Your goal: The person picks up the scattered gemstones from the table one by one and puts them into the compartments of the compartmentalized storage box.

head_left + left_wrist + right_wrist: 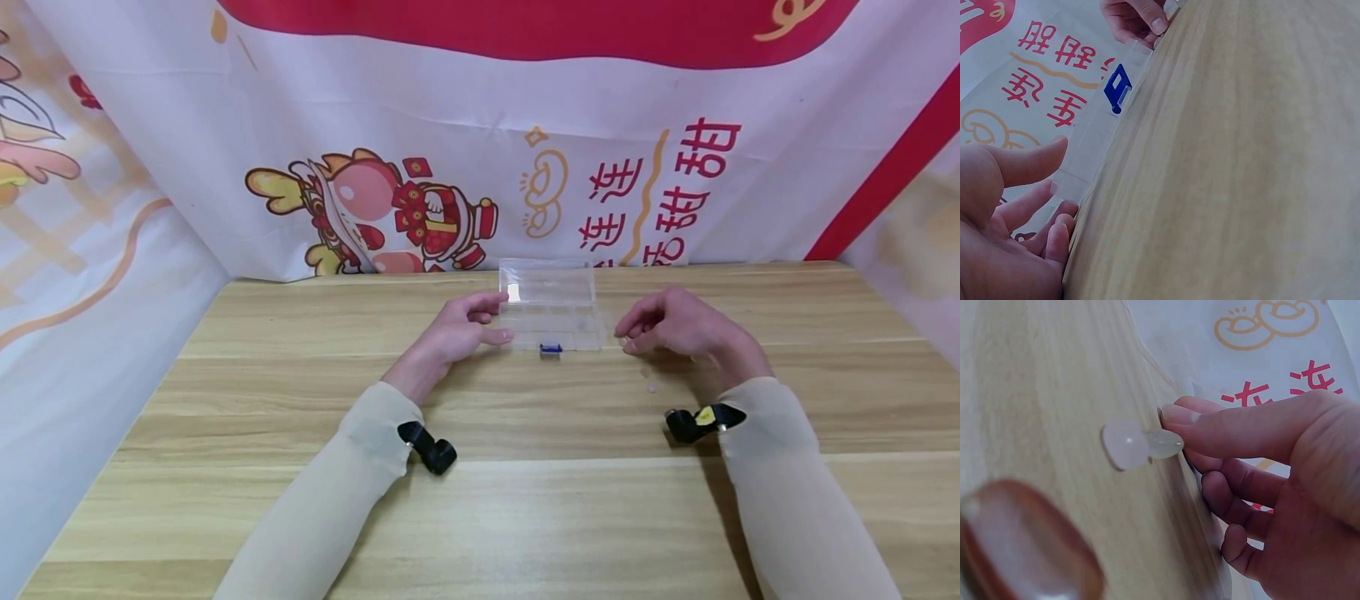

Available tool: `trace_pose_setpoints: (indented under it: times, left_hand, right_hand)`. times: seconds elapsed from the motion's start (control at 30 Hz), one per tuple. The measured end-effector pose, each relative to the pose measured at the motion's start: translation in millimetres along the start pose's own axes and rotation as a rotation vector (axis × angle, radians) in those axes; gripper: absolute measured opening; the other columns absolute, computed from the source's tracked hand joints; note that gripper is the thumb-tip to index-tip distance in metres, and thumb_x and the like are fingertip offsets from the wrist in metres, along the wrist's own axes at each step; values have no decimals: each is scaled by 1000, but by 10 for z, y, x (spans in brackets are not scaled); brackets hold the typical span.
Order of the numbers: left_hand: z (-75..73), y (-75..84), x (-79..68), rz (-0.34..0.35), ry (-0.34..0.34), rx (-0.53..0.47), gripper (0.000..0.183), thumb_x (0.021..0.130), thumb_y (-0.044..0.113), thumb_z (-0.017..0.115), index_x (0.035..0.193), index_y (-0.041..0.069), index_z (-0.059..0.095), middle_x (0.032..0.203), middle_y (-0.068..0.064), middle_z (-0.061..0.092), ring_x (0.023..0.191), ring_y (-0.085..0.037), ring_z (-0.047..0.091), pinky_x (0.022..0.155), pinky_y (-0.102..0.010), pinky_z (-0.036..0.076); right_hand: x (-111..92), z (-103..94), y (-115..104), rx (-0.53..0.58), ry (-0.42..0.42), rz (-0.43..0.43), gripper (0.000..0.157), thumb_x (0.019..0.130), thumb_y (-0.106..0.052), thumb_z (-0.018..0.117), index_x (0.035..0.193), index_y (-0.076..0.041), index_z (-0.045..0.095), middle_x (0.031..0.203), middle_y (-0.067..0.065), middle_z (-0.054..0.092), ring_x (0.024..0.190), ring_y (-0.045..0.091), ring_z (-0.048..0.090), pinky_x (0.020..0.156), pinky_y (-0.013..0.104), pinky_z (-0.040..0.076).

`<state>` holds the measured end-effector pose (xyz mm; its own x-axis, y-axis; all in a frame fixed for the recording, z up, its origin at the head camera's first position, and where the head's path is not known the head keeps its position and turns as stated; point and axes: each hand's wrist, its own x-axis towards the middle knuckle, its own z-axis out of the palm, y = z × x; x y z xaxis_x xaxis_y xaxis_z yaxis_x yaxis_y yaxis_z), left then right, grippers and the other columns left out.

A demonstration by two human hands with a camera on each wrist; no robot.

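A clear plastic compartment box [551, 321] stands open, its transparent lid [555, 279] raised at the back and a blue latch [551, 348] at its front edge. At the box's left side, my left hand [461, 329] rests with thumb and fingers spread, fingertips touching the box. Just right of the box, my right hand [678, 325] pinches a small pale stone [622, 341], mostly hidden by the fingers. Below that hand, a pink stone [1125, 445] and a pale green stone [1165, 444] lie on the table. A reddish-brown stone [1029, 544] appears large and blurred in the right wrist view.
The wood-grain table [525, 500] ends at the back against a white printed cloth [465, 108] with red lettering. Similar cloth hangs at both sides. A black wrist camera [429, 447] is strapped on the left sleeve, and another [701, 421] on the right.
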<state>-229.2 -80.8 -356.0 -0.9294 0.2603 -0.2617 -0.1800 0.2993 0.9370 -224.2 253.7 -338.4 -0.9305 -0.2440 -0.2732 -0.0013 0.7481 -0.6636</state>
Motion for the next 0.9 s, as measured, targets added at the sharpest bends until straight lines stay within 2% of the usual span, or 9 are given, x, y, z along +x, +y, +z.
trace_pose_setpoints:
  times: [0.4, 0.63, 0.9]
  left_hand:
    - [7, 1, 23, -6, 13, 10, 60, 94, 10, 79, 150, 26, 61, 145, -1, 58, 129, -23, 48, 119, -42, 40]
    - [5, 5, 29, -14, 17, 19, 62, 94, 11, 80, 150, 26, 60, 146, 0, 57, 131, -23, 48, 120, -42, 39]
    - [11, 5, 28, -18, 20, 12, 60, 94, 11, 80, 149, 26, 61, 145, 0, 58, 130, -23, 48, 120, -42, 40]
  right_hand:
    - [6, 11, -2, -14, -1, 7, 16, 93, -15, 81, 109, -14, 81, 104, 7, 71, 98, 26, 56, 88, 36, 46]
    - [12, 12, 13, -32, 3, -21, 14, 95, -16, 80, 109, -13, 81, 103, 8, 71, 96, 26, 55, 85, 35, 45]
    - [1, 16, 7, -29, 22, 8, 17, 102, -24, 72, 116, -17, 80, 122, 11, 71, 108, 29, 50, 88, 38, 41]
